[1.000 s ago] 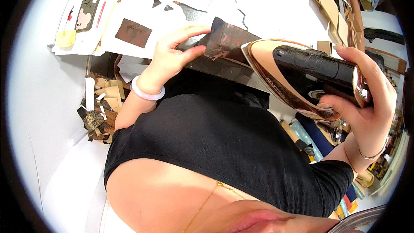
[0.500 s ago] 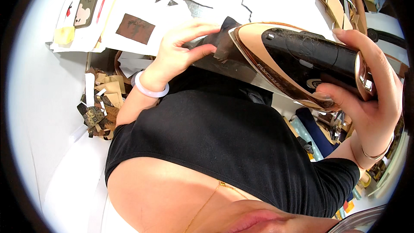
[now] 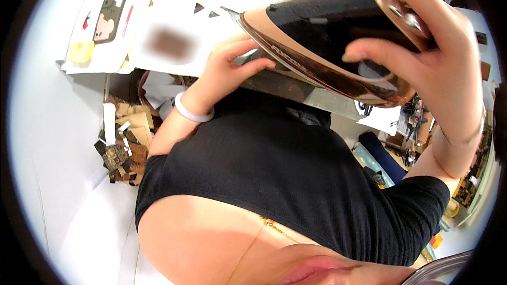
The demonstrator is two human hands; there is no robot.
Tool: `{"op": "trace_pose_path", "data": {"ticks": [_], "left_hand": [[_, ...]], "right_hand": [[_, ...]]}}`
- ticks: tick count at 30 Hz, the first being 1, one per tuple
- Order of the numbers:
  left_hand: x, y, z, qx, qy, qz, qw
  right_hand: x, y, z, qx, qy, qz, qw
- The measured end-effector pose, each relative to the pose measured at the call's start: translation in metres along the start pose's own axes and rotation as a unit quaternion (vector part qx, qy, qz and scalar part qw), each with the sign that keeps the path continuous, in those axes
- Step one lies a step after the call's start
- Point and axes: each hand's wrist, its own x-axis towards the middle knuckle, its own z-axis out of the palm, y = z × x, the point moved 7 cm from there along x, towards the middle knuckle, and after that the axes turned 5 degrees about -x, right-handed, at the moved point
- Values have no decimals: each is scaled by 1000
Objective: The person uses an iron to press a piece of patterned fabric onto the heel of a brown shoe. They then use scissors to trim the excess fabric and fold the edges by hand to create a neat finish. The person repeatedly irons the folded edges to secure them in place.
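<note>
My right hand (image 3: 430,55) grips the handle of a black and copper-coloured clothes iron (image 3: 319,26), thumb on the near side and fingers over the far side. The iron is held tilted, its tip pointing left above the front edge of the worktable. My left hand (image 3: 229,63) is just under the iron's tip, thumb and forefinger pinching a dark thin piece (image 3: 250,57). Most of that piece is hidden behind the iron, as are some of my fingertips. A brown rectangular piece (image 3: 171,45), smeared in the picture, lies on the white table paper to the left.
Small dark triangular scraps (image 3: 199,8) are scattered at the far side. A phone (image 3: 112,13), a red pen (image 3: 128,21) and a yellow pad (image 3: 81,51) lie at the left. Below the table edge is a heap of offcuts (image 3: 138,119); hand tools (image 3: 416,121) lie at the right.
The iron and my right hand have moved left and farther up the view, so the iron now covers most of the dark piece. My left hand has shifted slightly right and toward me.
</note>
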Motion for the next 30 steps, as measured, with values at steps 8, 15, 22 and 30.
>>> {"op": "trace_pose_path", "data": {"ticks": [8, 15, 22, 30], "left_hand": [[2, 2, 6, -28, 12, -2, 1000], [1, -1, 5, -51, 2, -12, 999], [0, -2, 5, -33, 0, -22, 999], [2, -3, 4, -47, 0, -12, 999]], "right_hand": [[-43, 43, -27, 27, 43, 97, 994], [-72, 24, -16, -48, -5, 70, 996], [-77, 17, -6, -55, -8, 86, 995], [-67, 18, -4, -45, -3, 69, 997]]}}
